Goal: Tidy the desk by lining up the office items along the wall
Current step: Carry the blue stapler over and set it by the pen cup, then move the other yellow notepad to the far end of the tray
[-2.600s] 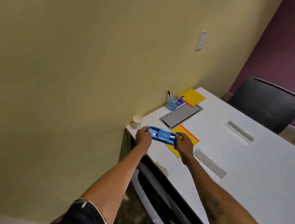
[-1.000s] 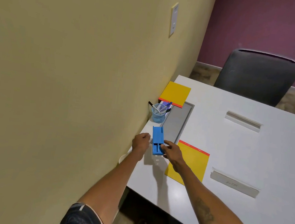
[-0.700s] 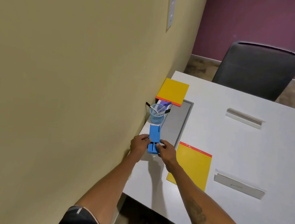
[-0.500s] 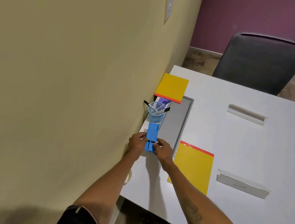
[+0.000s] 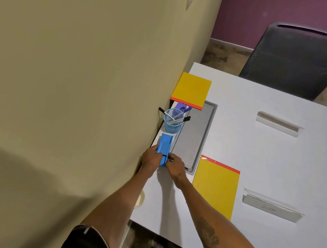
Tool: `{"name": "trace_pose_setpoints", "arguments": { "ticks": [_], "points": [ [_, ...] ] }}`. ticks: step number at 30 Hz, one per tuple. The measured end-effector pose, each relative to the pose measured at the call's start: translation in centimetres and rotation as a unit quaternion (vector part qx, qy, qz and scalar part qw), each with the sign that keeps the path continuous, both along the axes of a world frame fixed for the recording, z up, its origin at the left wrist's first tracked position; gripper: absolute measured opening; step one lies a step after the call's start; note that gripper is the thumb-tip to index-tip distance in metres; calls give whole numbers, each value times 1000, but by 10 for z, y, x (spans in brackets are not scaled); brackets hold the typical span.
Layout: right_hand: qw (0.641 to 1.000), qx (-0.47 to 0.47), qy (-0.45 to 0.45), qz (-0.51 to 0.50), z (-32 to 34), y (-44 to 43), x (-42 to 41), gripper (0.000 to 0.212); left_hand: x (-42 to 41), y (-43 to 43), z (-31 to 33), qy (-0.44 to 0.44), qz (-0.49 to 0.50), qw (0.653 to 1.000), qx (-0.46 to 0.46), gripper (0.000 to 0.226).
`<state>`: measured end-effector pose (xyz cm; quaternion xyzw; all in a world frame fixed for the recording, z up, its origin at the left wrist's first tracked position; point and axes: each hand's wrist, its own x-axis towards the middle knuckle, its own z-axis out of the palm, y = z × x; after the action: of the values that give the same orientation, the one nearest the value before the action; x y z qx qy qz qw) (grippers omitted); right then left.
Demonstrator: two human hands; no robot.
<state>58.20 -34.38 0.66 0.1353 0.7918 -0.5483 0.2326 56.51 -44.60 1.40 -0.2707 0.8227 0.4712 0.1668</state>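
Note:
A blue stapler (image 5: pixel 164 147) lies lengthwise against the yellow wall on the white desk (image 5: pixel 266 160). My left hand (image 5: pixel 150 159) and my right hand (image 5: pixel 175 165) both grip its near end. Just beyond it stands a blue mesh pen cup (image 5: pixel 172 121) with several markers. Behind the cup lies a small purple item (image 5: pixel 181 106), then a yellow notepad (image 5: pixel 192 90) against the wall. A second yellow notepad (image 5: pixel 215 186) with a red top edge lies to the right of my right hand.
A grey recessed cable cover (image 5: pixel 193 135) runs beside the stapler and cup. Two clear name-plate holders (image 5: pixel 277 123) (image 5: pixel 270 205) lie further right. A paper cup (image 5: pixel 140 198) peeks out behind my left forearm near the desk corner. A black chair (image 5: pixel 296 59) stands at the far side.
Both hands turned the stapler from crosswise to lengthwise and slid it toward the wall, up close behind the pen cup. The camera swung to look down along the wall.

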Motion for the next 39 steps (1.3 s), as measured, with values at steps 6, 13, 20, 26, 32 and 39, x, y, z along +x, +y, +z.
{"name": "trace_pose_setpoints", "arguments": {
  "ticks": [6, 13, 20, 26, 32, 39],
  "points": [
    [1000, -1, -1, 3, -8, -3, -7, 32, -8, -2, -7, -4, -5, 1000, 3, 32],
    [1000, -4, 13, 25, -19, -8, -6, 27, -6, -9, -13, -12, -14, 1000, 23, 34],
    [999, -6, 9, 35, -24, -7, -8, 26, -6, -11, -16, -2, -29, 999, 29, 32],
    [999, -5, -11, 41, -23, -8, -5, 21, -3, -7, -12, -9, -24, 1000, 5, 33],
    [999, 29, -19, 15, -3, 9, 0, 36, 7, 6, -2, 59, 21, 998, -24, 41],
    [999, 48, -11, -2, 17, 53, 15, 58, 26, 45, 5, 95, -5, 995, -8, 43]
  ]
}}
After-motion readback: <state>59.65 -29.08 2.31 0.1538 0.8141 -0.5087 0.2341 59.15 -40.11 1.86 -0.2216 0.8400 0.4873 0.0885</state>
